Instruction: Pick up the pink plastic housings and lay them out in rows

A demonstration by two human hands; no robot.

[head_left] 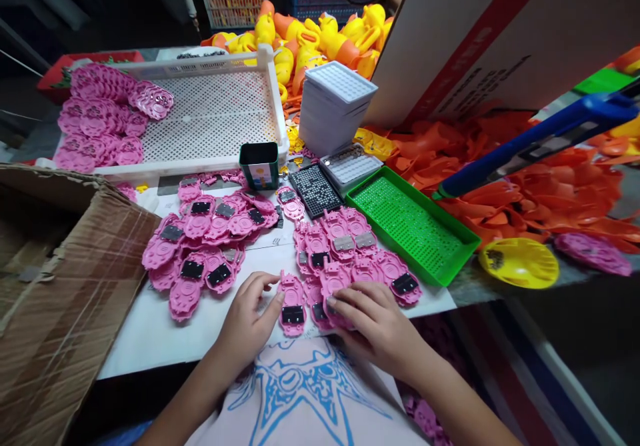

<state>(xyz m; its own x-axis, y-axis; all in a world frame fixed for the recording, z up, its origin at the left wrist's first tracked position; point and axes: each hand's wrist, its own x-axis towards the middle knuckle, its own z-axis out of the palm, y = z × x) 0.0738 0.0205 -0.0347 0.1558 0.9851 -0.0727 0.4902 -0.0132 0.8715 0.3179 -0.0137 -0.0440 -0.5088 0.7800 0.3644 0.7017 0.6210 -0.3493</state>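
My left hand point(253, 311) rests at the table's front edge, thumb and fingers apart, beside a pink plastic piece point(291, 299) with a black block at its lower end. Nothing shows between its fingers. My right hand point(373, 316) has its fingers curled over another pink piece point(336, 279) at the front of the right group; its fingertips cover that piece's lower part. Several more pink pieces point(365, 269) lie behind it. A second heap of pink pieces point(197, 226), some with black or grey blocks, lies to the left.
A green tray point(457, 259), black tray point(316, 191), dark cup point(259, 166) and stack of white trays point(325, 119) stand behind. A white crate point(200, 166) is back left, a cardboard box point(75, 286) left. A blue tool point(540, 143) hangs right over orange parts point(560, 193).
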